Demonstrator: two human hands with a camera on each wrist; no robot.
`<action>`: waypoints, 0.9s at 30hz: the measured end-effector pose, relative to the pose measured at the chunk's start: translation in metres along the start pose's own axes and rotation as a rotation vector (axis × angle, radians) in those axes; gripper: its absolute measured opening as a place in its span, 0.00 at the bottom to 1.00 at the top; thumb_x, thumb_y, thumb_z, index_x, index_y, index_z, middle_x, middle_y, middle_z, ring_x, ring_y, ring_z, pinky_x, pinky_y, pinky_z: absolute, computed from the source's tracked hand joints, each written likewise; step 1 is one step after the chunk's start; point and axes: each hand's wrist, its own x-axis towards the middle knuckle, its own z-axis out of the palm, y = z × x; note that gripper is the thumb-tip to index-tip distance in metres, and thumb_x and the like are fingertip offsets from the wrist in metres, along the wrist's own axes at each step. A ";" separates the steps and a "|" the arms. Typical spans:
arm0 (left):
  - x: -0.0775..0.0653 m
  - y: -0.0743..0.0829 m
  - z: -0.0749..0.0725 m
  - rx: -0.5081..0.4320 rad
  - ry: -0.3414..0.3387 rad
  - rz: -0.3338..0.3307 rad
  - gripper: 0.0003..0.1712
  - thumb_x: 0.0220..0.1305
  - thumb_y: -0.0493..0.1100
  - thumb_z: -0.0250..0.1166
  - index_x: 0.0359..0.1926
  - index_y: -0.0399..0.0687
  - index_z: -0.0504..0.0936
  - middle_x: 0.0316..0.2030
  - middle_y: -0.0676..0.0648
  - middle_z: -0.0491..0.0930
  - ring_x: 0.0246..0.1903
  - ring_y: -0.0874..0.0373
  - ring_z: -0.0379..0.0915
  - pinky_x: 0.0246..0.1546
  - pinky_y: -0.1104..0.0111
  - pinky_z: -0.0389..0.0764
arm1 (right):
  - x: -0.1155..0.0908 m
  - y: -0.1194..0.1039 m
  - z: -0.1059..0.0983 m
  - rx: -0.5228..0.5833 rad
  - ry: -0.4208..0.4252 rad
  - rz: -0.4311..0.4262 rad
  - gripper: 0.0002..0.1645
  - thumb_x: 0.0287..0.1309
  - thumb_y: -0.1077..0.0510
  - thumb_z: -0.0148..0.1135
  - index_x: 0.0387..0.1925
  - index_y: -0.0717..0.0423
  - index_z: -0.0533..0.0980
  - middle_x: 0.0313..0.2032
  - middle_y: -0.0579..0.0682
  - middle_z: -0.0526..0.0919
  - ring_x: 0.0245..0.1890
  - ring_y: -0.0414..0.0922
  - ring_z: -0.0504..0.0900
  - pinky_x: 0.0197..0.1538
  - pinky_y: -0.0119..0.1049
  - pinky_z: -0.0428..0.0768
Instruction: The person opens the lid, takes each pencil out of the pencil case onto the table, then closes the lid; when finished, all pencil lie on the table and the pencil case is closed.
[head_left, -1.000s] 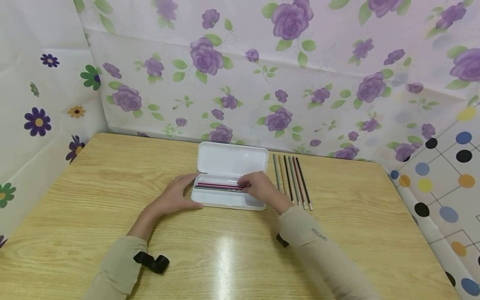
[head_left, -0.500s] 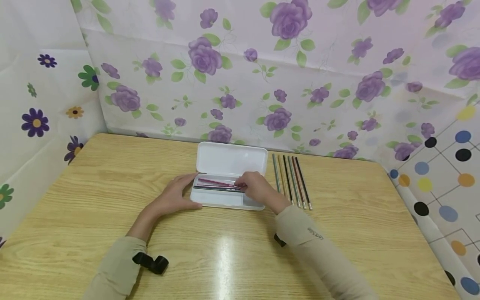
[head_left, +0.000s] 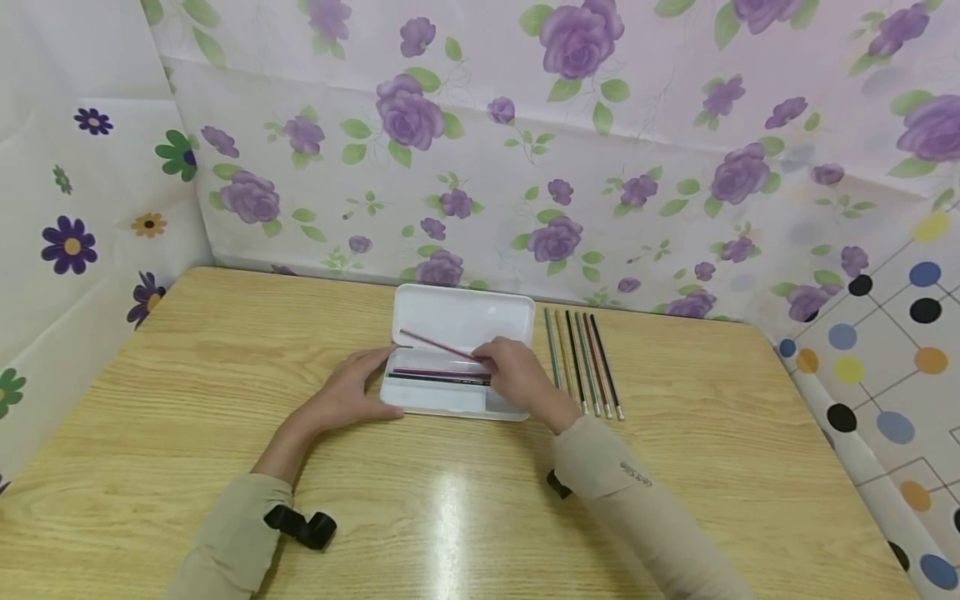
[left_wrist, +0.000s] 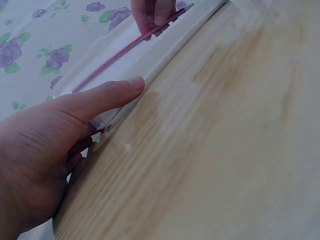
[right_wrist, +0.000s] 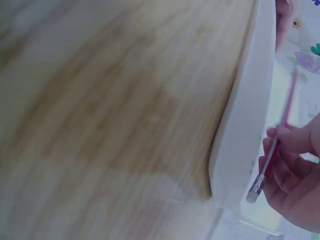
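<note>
A white pencil case [head_left: 442,402] lies with its lid [head_left: 491,312] raised on the wooden table. My left hand [head_left: 347,393] grips its left end in the head view, the thumb along the front edge. Between thumb and fingers, my right hand [head_left: 519,372] pinches a pink-red pencil [head_left: 438,343] above the case's tray. That pencil slants up to the left in front of the lid; its metal band and eraser end show in the right wrist view, beside the right hand [right_wrist: 297,170]. Dark and reddish pencils [head_left: 435,377] lie in the case's rear compartment, their right ends partly hidden by my right hand.
To the right of the case, several pencils [head_left: 576,358] lie side by side on the table [head_left: 420,517], eraser ends towards me. A flowered cloth [head_left: 480,167] hangs behind the table's back edge. A dotted cloth [head_left: 885,367] hangs at the right.
The pink-red pencil has been lifted out of the case's tray, its left end rising higher against the lid. My right hand has risen slightly; the left hand stays on the case.
</note>
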 end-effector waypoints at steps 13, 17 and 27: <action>-0.001 0.002 -0.001 -0.006 -0.005 -0.019 0.58 0.45 0.58 0.78 0.73 0.47 0.60 0.68 0.39 0.61 0.67 0.37 0.49 0.62 0.39 0.53 | -0.010 0.019 -0.031 0.277 0.128 0.219 0.16 0.65 0.69 0.57 0.53 0.65 0.77 0.42 0.56 0.83 0.41 0.49 0.80 0.41 0.40 0.80; 0.000 0.003 -0.001 -0.005 -0.008 -0.023 0.58 0.45 0.58 0.77 0.73 0.46 0.59 0.68 0.38 0.60 0.67 0.37 0.49 0.62 0.39 0.53 | -0.018 0.029 -0.042 0.322 0.129 0.279 0.18 0.67 0.65 0.57 0.57 0.64 0.75 0.42 0.56 0.82 0.41 0.49 0.80 0.41 0.42 0.79; 0.000 0.004 0.000 0.001 -0.007 -0.027 0.58 0.45 0.58 0.78 0.73 0.44 0.59 0.68 0.37 0.60 0.67 0.37 0.49 0.62 0.40 0.53 | -0.035 0.056 -0.058 0.400 0.143 0.337 0.19 0.64 0.67 0.58 0.56 0.70 0.73 0.45 0.62 0.80 0.45 0.55 0.79 0.43 0.41 0.81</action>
